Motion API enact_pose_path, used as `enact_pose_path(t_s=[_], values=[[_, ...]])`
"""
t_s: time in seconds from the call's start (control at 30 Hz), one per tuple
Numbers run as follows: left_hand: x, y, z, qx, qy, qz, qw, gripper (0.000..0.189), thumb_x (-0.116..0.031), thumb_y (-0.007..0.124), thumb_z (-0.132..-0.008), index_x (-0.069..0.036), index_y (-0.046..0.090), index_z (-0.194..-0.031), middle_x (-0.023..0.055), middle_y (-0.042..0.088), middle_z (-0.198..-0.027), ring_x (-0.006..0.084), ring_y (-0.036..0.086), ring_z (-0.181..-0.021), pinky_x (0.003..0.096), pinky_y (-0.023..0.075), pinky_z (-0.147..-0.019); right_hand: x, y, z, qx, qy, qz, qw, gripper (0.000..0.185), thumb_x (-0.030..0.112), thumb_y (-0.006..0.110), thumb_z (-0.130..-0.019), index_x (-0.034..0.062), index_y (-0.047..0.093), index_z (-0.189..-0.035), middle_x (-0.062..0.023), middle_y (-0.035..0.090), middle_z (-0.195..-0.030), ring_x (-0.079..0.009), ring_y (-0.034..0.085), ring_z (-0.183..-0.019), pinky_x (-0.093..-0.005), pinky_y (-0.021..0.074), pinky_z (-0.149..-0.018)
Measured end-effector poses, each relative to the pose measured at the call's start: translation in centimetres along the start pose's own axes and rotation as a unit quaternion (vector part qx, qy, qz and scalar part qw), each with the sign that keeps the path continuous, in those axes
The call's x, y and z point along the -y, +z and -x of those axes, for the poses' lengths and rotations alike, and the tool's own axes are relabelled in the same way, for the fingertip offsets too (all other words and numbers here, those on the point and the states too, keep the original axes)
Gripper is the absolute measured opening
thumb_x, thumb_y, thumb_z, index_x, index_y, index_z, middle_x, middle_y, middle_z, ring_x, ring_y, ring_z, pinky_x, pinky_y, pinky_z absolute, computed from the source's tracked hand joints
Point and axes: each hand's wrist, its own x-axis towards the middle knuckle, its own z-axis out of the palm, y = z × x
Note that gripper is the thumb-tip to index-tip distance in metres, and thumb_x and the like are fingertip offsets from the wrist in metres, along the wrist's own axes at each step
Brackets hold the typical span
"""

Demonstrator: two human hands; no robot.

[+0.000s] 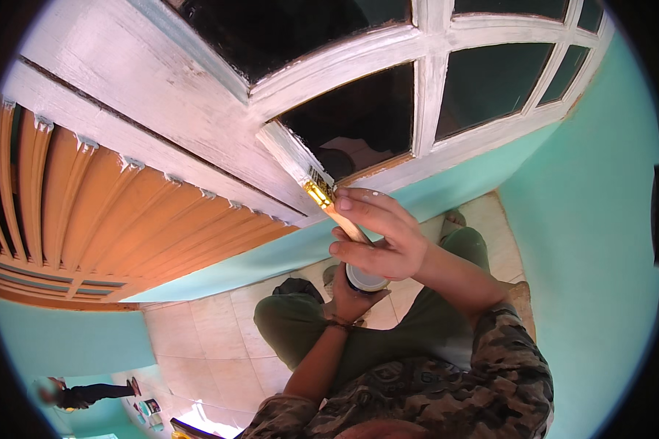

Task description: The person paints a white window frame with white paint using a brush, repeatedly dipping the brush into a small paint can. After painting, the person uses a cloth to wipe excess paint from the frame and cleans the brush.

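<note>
A paintbrush (338, 211) with a wooden handle and shiny metal ferrule is in my right hand (390, 236). Its bristles touch the white-painted strip (291, 151) of a wooden window frame, beside a dark glass pane (357, 115). White specks mark a finger of that hand. Below it, my left hand (347, 296) grips a small round can (366, 277) with whitish contents or top, partly hidden by the right hand. A short edge (381, 167) under the pane still shows brown wood; most of the frame around it is white.
Orange-brown wooden slats (143, 219) with white-smeared ends lie left. Turquoise walls (593, 208) flank a tiled floor (214, 340). A dark object (296, 288) rests near my knee. Another person (96, 394) stands far off at lower left, near several containers (149, 407).
</note>
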Motion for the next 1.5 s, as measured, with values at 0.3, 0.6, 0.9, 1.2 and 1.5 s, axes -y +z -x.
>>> enact_pose_path(t_s=[0.3,0.6,0.9,1.2,1.5], values=[[3.2,0.7,0.9,0.023,-0.030,-0.067,0.997,0.108,-0.033,0.096,-0.051,-0.003,0.039,-0.137,0.0159,0.056,-0.126,0.0300,0.059,-0.115,0.0413,0.0499,-0.093,0.5,-1.6,-1.7,-0.005,0.042,-0.045,0.998,0.017,-0.003,0.072,-0.067,-0.0034,0.069,-0.084,-0.0270,0.057,-0.123,-0.0373,0.065,-0.103,-0.0410,0.0572,-0.083],[3.6,0.8,0.9,0.015,0.037,-0.105,0.994,0.104,-0.038,0.095,-0.054,-0.002,0.041,-0.136,0.0164,0.057,-0.126,0.0296,0.060,-0.114,0.0409,0.0496,-0.094,1.9,-2.4,-3.6,-0.008,0.067,-0.040,0.997,0.019,-0.005,0.071,-0.068,0.0007,0.068,-0.086,-0.0300,0.059,-0.119,-0.0371,0.066,-0.101,-0.0424,0.0552,-0.085],[2.6,0.6,0.9,-0.006,0.019,-0.071,0.997,0.108,-0.035,0.096,-0.051,0.000,0.040,-0.136,0.0168,0.057,-0.127,0.0308,0.059,-0.115,0.0415,0.0495,-0.095,4.3,-4.0,-2.9,0.003,0.157,-0.069,0.985,0.021,-0.008,0.065,-0.064,-0.0018,0.066,-0.084,-0.0287,0.061,-0.115,-0.0353,0.068,-0.093,-0.0371,0.0559,-0.080],[-0.1,0.4,0.1,-0.045,0.056,-0.032,0.997,0.108,-0.029,0.097,-0.046,0.000,0.041,-0.134,0.0167,0.059,-0.121,0.0320,0.060,-0.112,0.0423,0.0493,-0.095,6.6,-6.3,-2.5,-0.102,0.427,-0.203,0.875,0.024,-0.002,0.065,-0.087,-0.0017,0.053,-0.108,-0.0199,0.066,-0.110,-0.0209,0.066,-0.097,-0.0305,0.0536,-0.080],[-0.1,0.4,0.1,-0.062,0.091,-0.014,0.994,0.109,-0.033,0.098,-0.047,0.001,0.041,-0.134,0.0152,0.061,-0.122,0.0270,0.062,-0.112,0.0403,0.0511,-0.094,4.7,-5.4,-6.6,0.009,0.428,-0.113,0.897,0.017,-0.005,0.062,-0.083,-0.0011,0.061,-0.099,-0.0154,0.069,-0.103,-0.0180,0.066,-0.096,-0.0284,0.0516,-0.083]])
